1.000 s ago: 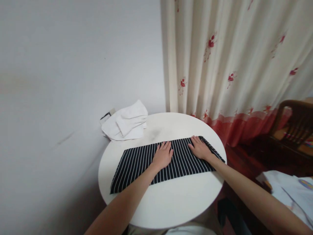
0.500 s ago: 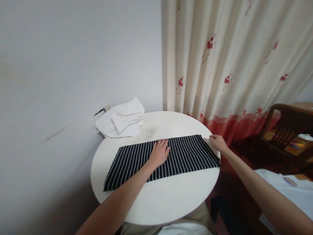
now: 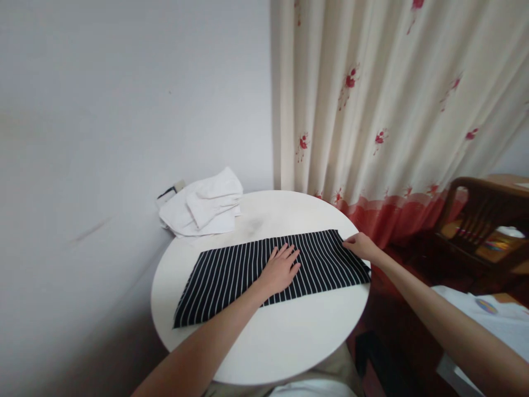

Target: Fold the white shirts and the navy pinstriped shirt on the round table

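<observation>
A black cloth with thin white stripes [image 3: 231,273] lies flat in a long band across the round white table [image 3: 273,336]. My left hand [image 3: 280,268] rests palm down on the cloth's middle, fingers spread. My right hand [image 3: 360,245] is at the cloth's far right corner by the table edge, its fingers pinched together on that corner.
A pile of folded white cloth [image 3: 202,209] sits at the table's back left, against the grey wall. A cream curtain with red flowers [image 3: 372,105] hangs behind. A dark wooden chair [image 3: 475,220] stands at the right, and white fabric [image 3: 487,314] lies at lower right.
My right hand slid from the cloth's right part out to its far right corner and closed on it. My left hand stayed on the cloth's middle, shifting slightly right.
</observation>
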